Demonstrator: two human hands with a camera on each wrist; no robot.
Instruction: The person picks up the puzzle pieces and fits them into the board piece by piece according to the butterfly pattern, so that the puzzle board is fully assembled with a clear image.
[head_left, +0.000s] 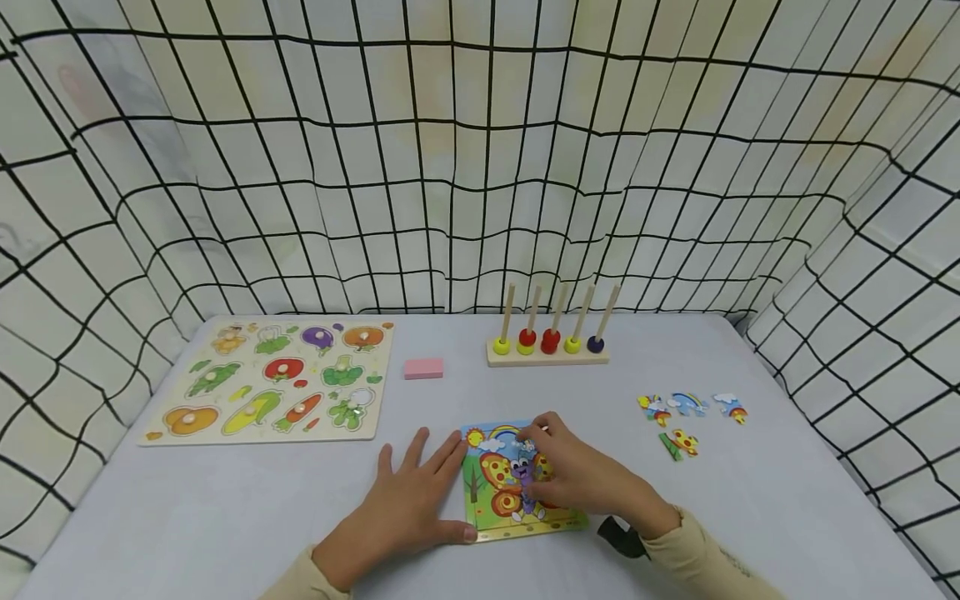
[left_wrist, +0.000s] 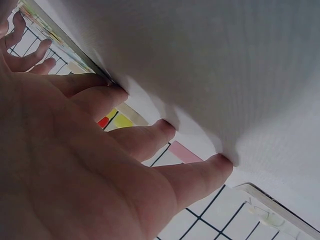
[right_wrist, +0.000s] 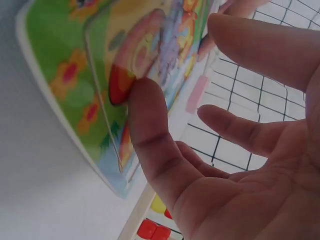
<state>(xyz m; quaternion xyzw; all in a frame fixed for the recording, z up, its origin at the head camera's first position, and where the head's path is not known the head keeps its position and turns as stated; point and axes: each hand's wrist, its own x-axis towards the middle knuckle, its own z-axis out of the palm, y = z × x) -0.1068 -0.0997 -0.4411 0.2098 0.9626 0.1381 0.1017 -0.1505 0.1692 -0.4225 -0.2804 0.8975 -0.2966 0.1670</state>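
Observation:
A small butterfly jigsaw puzzle (head_left: pixel 525 531) lies on the white table, with a purple-bodied butterfly, a sun and a rainbow on it. My left hand (head_left: pixel 408 508) is spread flat at its left side; the thumb touches the lower left corner, and fingertips (left_wrist: pixel 165 127) rest on the tabletop. Over the puzzle's right half is my right hand (head_left: pixel 588 475), hiding part of the picture. In the right wrist view one fingertip (right_wrist: pixel 145 92) touches the puzzle's surface (right_wrist: pixel 65 100) by a red wing part, the thumb stands apart, and nothing shows between the fingers.
Several loose puzzle pieces (head_left: pixel 686 406) lie at the right. A vegetable peg board (head_left: pixel 258 350) is at the back left, beside a pink block (head_left: pixel 423 368). A wooden bead stand (head_left: pixel 547 359) with five pegs stands at the back. Black netting (head_left: pixel 465 179) encloses the table's back and sides.

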